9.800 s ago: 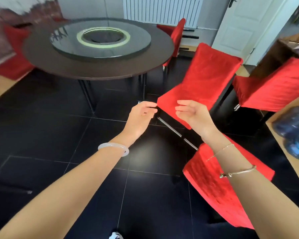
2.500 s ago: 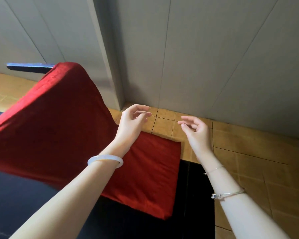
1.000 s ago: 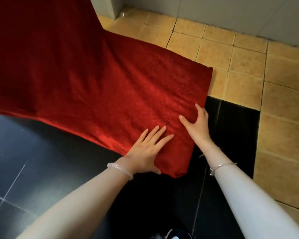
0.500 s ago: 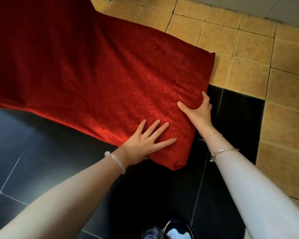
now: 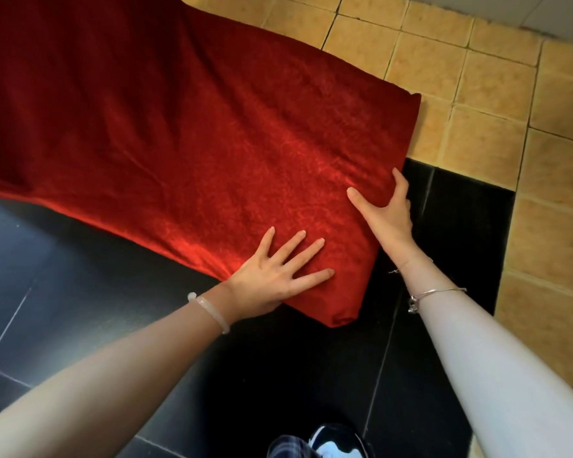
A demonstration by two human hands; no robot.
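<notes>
Your left hand (image 5: 275, 276) presses flat, fingers spread, on the red chair cover (image 5: 212, 143) stretched over the seat above the black floor tiles (image 5: 80, 292), while your right hand (image 5: 386, 213) grips its side edge, so the cover looks fitted and only smoothing seems left.

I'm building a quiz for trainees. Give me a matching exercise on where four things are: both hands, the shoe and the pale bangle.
Things: 1 left hand; 2 right hand; 3 shoe; 4 pale bangle.
Places: A on the black floor tiles; B round the left wrist; C gripping the side edge of the red seat cover; D flat on top of the red seat cover.
Pairs: 1-D, 2-C, 3-A, 4-B.
</notes>
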